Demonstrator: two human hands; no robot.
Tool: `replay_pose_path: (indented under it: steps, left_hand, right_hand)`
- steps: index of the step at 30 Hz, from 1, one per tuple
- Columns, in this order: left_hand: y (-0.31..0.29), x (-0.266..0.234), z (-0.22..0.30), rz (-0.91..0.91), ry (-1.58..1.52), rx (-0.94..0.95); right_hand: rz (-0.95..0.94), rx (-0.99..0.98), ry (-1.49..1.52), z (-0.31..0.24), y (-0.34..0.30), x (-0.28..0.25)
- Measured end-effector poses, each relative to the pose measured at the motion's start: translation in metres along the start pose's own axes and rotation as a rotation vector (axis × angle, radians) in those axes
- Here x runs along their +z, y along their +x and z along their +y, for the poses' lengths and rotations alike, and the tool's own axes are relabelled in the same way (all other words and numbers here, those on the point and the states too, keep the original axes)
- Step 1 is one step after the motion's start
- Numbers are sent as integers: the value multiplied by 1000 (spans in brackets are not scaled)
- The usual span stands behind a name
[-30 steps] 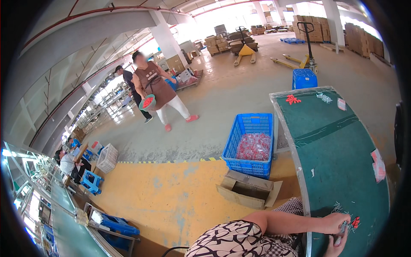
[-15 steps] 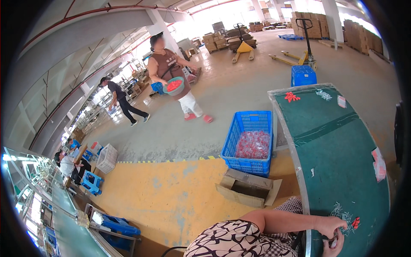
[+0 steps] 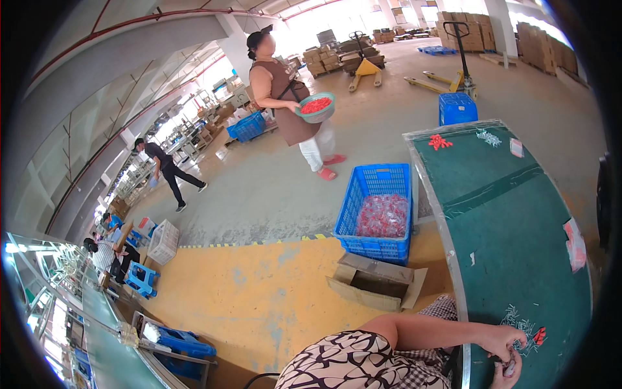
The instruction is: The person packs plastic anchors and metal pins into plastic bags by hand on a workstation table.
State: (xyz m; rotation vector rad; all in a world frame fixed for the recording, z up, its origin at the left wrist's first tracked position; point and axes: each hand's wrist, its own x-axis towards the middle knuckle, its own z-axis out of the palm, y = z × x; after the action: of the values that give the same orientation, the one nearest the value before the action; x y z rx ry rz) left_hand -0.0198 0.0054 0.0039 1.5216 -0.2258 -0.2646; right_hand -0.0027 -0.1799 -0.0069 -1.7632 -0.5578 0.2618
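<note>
Since the earlier frame, the aproned co-worker (image 3: 283,100) with a green basin (image 3: 317,116) has moved rightward, whereas our hands remain beside the pile. We note the right hand (image 3: 503,381) apparently grasping a small pale item (image 3: 510,369) at the green table (image 3: 495,259), near loose clear pieces (image 3: 513,318) and red parts (image 3: 540,335); the left hand's (image 3: 500,340) fingers curl toward it, their grip indeterminable. We should, in our judgement, steady the item right-handed and work it with light left fingertips.
</note>
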Motion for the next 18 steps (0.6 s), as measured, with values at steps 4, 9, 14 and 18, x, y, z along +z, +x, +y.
replay_pose_path:
  steps: [4, 9, 14, 18]
  left_hand:
    - [-8, 4, 0, 223, 234, 328]
    - [-11, 12, -11, 263, 481, 537]
    - [-12, 15, -12, 161, 716, 417]
    - [-7, 16, -12, 115, 738, 364]
  right_hand:
    - [0, 26, 268, 2, 2, 0]
    - [83, 39, 74, 16, 2, -6]
    - [48, 47, 57, -10, 1, -1]
    - [4, 64, 52, 2, 2, -4]
